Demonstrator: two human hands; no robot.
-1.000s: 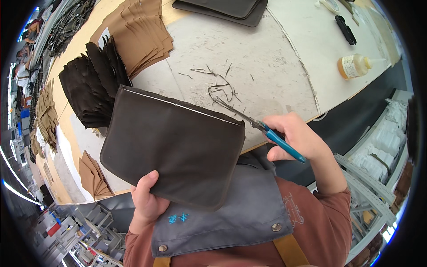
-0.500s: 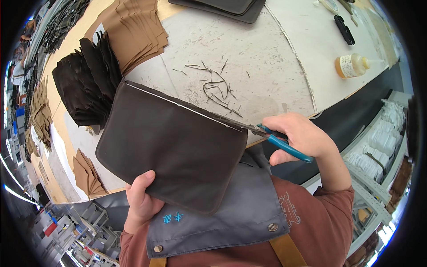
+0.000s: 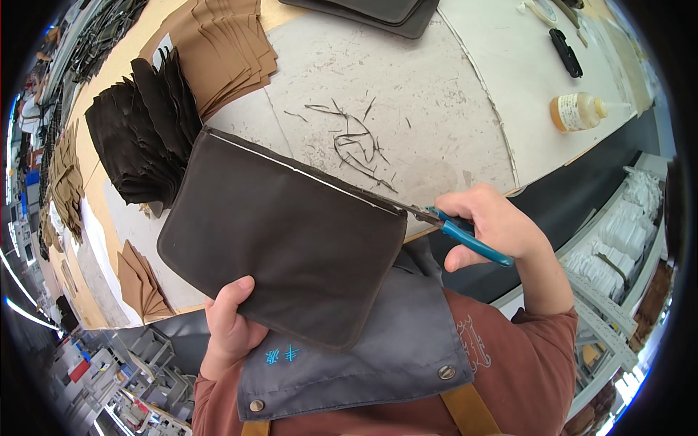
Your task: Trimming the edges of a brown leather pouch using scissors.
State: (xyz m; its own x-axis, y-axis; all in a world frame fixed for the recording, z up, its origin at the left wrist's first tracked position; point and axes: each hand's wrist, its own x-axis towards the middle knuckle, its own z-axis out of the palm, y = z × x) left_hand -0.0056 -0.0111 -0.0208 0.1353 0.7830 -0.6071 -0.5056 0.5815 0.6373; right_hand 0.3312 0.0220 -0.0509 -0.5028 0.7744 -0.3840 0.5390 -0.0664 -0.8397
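Observation:
My left hand [image 3: 234, 320] grips the lower edge of a dark brown leather panel [image 3: 283, 240] with rounded lower corners, thumb on top. A white strip runs along the panel's upper edge. At that edge's right end, my right hand [image 3: 491, 225] is closed around the teal handles of a pair of scissors [image 3: 465, 238]. The scissor blades lie along the upper edge and are partly hidden behind it. Thin dark trimmings [image 3: 356, 142] are scattered on the table just beyond the panel.
Stacked dark leather pieces [image 3: 142, 134] and brown sheets [image 3: 218, 51] lie at left, with a smaller brown bundle [image 3: 142, 283] nearer. Dark panels [image 3: 378, 14] rest at the back. A glue bottle [image 3: 578, 112] and black knife-like tool [image 3: 566, 53] lie right, above a shelf [image 3: 611, 240].
Hands, panel and scissors hold nearly the same pose. The whole view has shifted very slightly.

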